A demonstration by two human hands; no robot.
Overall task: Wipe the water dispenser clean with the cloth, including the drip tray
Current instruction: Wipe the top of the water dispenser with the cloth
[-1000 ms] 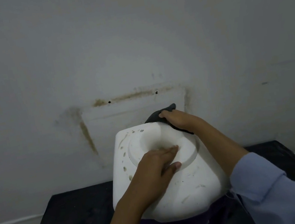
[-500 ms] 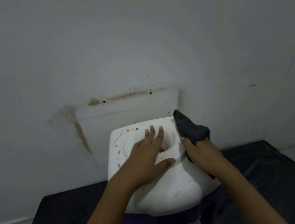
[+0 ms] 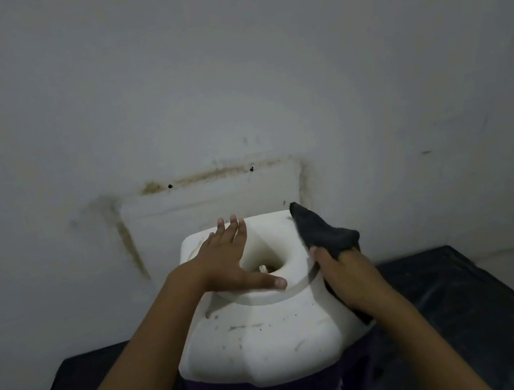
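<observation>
Gripping the dark grey cloth (image 3: 323, 233), the right hand (image 3: 354, 284) has slid from the top's rear to the right flank of the white plastic water dispenser (image 3: 266, 339), which stands at the middle of the black counter (image 3: 472, 312). The left hand (image 3: 226, 264) lies flat and open on top, steadying it. Wiping likely moves to the sides now.

single head-worn wide-angle cam, aimed forward and down, close over the water dispenser (image 3: 265, 336) top, wall (image 3: 229, 80) filling upper half, black surface (image 3: 470, 302) at lower corners
</observation>
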